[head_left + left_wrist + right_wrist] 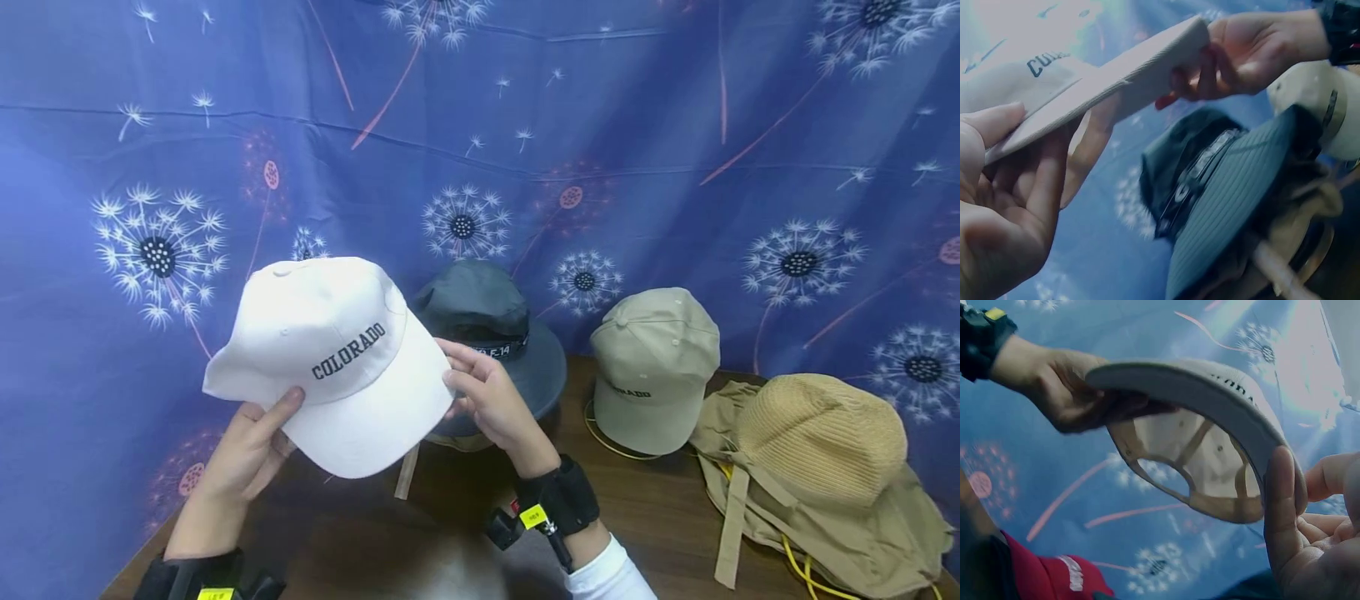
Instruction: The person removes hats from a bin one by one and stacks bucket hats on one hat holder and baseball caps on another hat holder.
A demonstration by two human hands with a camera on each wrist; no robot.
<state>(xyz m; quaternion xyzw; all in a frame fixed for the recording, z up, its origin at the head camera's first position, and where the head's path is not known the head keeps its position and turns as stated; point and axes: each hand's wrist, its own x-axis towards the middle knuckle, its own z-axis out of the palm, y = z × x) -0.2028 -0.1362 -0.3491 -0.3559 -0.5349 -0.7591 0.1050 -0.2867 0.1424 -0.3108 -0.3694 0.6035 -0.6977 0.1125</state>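
Note:
A white baseball cap (322,325) with dark COLORADO lettering is held up above the table in the head view, its brim tilted down to the right. My left hand (251,450) grips the brim's left side near the crown, thumb on top and fingers beneath. At the opposite brim edge, my right hand (491,396) pinches it between thumb and fingers. From the right wrist view, the brim's underside (1191,387) and the cap's hollow inside with its rear strap opening show. Behind the right hand stands a dark bucket hat (480,292) with a lettered band.
Right of the bucket hat, a beige cap (656,350) sits on a yellow wire stand. A straw-textured hat (825,433) rests over tan fabric with straps (847,533) farther right. Part of a red cap (1054,575) shows in the right wrist view. A blue dandelion-print curtain (480,108) hangs behind the brown table (360,542).

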